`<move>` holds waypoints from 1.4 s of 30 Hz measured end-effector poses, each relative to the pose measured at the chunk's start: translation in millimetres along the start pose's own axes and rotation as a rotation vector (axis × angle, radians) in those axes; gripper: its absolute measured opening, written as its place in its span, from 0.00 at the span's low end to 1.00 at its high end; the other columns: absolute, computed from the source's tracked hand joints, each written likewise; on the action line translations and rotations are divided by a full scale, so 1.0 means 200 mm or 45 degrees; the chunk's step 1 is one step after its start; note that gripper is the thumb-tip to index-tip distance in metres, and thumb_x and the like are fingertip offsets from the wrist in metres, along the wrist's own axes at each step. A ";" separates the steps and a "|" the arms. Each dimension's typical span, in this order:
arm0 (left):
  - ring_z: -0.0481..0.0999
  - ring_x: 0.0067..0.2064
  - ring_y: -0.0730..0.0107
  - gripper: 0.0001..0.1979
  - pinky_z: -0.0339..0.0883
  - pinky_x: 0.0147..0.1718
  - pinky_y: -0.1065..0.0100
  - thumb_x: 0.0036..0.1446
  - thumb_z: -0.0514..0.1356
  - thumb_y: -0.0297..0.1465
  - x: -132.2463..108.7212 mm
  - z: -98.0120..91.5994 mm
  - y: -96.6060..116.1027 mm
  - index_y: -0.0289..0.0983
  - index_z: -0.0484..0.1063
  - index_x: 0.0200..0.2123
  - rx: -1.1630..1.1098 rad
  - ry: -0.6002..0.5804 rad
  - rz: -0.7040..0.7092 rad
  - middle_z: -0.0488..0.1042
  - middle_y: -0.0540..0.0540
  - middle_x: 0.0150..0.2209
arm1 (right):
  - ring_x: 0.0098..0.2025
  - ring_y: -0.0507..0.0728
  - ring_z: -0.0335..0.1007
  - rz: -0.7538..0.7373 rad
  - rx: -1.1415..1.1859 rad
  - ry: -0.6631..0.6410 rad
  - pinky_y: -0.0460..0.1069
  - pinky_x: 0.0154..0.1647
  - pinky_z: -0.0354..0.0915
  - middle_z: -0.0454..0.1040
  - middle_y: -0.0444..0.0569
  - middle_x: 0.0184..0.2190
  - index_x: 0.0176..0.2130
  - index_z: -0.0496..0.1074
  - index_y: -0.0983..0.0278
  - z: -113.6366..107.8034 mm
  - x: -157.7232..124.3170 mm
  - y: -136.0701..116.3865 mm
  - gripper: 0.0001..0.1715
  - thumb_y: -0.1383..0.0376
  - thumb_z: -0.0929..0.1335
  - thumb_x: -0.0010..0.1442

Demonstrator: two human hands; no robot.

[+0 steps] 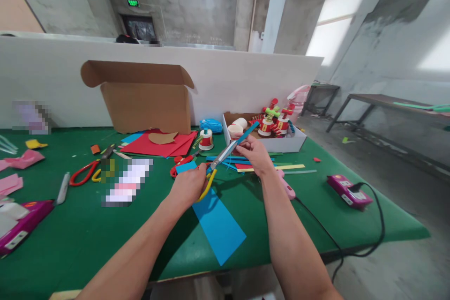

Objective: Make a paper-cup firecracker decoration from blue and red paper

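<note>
My left hand is closed around the yellow handles of a pair of scissors, whose blades point up and to the right. My right hand pinches a narrow blue paper strip. The blades meet the lower end of that strip; whether they are cutting into it I cannot tell. Below my hands a blue paper sheet lies flat on the table, partly covered by my left hand. Just beyond the hands are several loose blue strips, and a pink glue gun is beside my right wrist.
A white box at the back right holds decorated paper cups. Red paper lies before an upright brown cardboard box. Red-handled scissors are at the left. A black cord runs near a purple power strip on the right.
</note>
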State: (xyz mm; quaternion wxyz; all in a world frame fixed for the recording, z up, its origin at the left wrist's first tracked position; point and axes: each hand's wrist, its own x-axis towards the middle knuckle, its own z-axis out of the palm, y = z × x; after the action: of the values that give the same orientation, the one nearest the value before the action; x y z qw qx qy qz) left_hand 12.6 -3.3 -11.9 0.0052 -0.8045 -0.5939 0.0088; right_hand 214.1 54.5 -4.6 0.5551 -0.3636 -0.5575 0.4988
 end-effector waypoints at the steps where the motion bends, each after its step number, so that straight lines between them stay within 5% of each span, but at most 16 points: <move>1: 0.78 0.38 0.53 0.15 0.68 0.31 0.62 0.61 0.45 0.29 0.00 0.00 0.00 0.31 0.64 0.48 0.000 -0.001 -0.001 0.76 0.36 0.37 | 0.35 0.54 0.73 -0.001 -0.005 -0.002 0.52 0.44 0.71 0.76 0.43 0.30 0.44 0.72 0.59 0.00 0.00 0.00 0.24 0.62 0.73 0.45; 42: 0.78 0.39 0.51 0.16 0.70 0.31 0.60 0.63 0.43 0.29 -0.01 -0.03 0.01 0.32 0.64 0.49 0.049 -0.034 -0.018 0.77 0.37 0.36 | 0.35 0.53 0.73 0.003 -0.003 -0.002 0.52 0.43 0.71 0.76 0.43 0.30 0.45 0.71 0.60 -0.01 0.00 0.00 0.25 0.62 0.74 0.45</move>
State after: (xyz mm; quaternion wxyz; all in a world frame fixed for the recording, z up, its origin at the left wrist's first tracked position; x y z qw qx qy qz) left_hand 14.6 -5.9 -6.0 0.0128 -0.7998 -0.5993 0.0311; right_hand 216.2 55.8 -4.7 0.5538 -0.3647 -0.5580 0.4990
